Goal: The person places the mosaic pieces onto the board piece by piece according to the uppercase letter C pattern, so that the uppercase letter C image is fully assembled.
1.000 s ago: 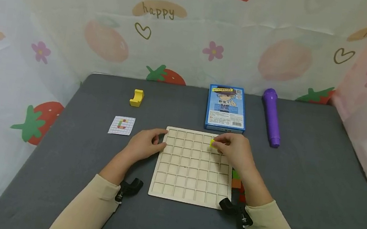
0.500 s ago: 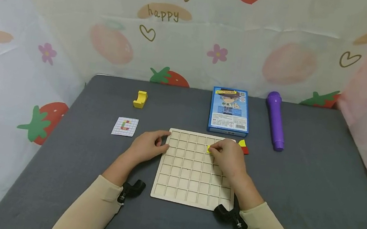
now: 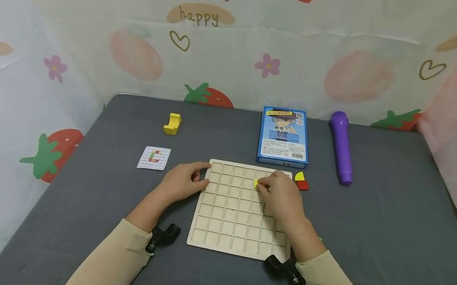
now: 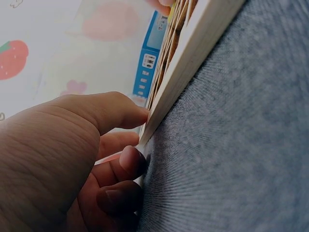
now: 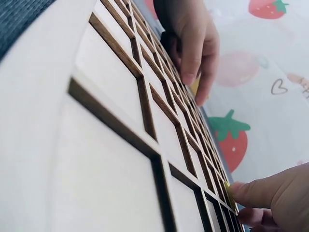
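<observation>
Wooden grid board (image 3: 237, 211), pale, square compartments in rows, lying flat on the grey table (image 3: 372, 238) near the middle of its front half. Left hand (image 3: 182, 182): rests at the board's left edge near the far-left corner, fingers curled, thumb and fingertips (image 4: 130, 162) pressed against the board's rim, gripping that edge; the left wrist view confirms contact with the side of the board. Right hand (image 3: 279, 197): lies over the board's far-right part, fingers bent, pinching a small yellow block (image 3: 256, 183) between thumb and forefinger; the block sits low over a compartment in the second row from the far edge, right of centre; whether it touches the board's floor cannot be told. Both forearms in beige sleeves (image 3: 108, 261), each wrist bearing a black camera mount (image 3: 161, 237). One yellow quarter-round piece (image 3: 299, 176) on a red piece (image 3: 303, 185), lying on the table just beside the board's far-right corner. Blue card box (image 3: 283, 136), flat, behind the board toward the table's far edge. Purple toy microphone (image 3: 340, 147), lying lengthwise right of the box. Pattern card (image 3: 153, 157), white with a coloured figure, left of the board. Yellow arch-shaped block (image 3: 172, 123), near the far-left part of the table. Printed strawberry backdrop (image 3: 241, 43) surrounds the table.
</observation>
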A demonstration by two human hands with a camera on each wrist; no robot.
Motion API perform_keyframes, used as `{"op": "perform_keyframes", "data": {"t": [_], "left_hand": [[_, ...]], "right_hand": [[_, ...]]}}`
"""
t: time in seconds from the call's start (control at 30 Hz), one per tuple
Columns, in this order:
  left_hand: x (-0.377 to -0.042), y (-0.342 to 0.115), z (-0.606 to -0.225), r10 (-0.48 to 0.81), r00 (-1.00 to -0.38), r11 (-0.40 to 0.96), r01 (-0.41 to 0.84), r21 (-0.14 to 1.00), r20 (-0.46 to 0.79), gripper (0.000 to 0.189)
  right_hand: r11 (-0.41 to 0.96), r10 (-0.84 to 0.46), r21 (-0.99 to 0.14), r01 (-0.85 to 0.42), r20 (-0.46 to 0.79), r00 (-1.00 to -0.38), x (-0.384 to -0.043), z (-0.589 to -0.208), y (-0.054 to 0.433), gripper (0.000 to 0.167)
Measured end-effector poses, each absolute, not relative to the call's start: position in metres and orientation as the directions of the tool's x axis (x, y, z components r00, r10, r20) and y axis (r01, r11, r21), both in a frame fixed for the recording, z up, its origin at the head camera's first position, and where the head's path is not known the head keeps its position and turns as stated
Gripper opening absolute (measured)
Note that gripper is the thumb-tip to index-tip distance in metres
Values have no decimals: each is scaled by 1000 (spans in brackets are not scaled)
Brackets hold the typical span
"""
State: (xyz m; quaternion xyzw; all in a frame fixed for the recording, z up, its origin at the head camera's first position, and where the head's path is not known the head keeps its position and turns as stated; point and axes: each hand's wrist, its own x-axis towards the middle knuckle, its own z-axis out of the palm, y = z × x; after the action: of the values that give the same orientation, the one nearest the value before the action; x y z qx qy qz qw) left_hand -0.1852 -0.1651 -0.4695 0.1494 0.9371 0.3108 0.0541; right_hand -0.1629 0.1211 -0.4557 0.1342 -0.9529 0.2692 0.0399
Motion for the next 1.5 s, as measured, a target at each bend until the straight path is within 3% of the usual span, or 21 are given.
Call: {"op": "perform_keyframes", "data": {"t": [0.33, 0.57, 0.73, 1.0, 1.3, 1.5], "left_hand": [[-185, -164, -470, 319, -948, 762, 258, 594, 2, 47], [-184, -161, -467, 389, -921, 784, 339, 520, 14, 48], [-184, -160, -467, 424, -905, 778, 386, 496, 39, 43], [-185, -161, -467, 410, -911, 759, 369, 537, 46, 43], [-184, -162, -465, 402, -915, 745, 348, 569, 34, 44], [-184, -162, -464, 400, -916, 739, 347, 578, 37, 43]], "right_hand": [[814, -144, -556, -169, 90, -986, -165, -427, 150, 33], [851, -8, -525, -23, 31, -999, -172, -425, 188, 38], [876, 71, -472, 101, -81, -994, -175, -428, 199, 48], [904, 49, -419, 87, -100, -994, -180, -441, 197, 57], [891, 112, -423, 162, -141, -984, -179, -436, 201, 30], [868, 98, -486, 96, -23, -995, -176, -427, 198, 31]]}}
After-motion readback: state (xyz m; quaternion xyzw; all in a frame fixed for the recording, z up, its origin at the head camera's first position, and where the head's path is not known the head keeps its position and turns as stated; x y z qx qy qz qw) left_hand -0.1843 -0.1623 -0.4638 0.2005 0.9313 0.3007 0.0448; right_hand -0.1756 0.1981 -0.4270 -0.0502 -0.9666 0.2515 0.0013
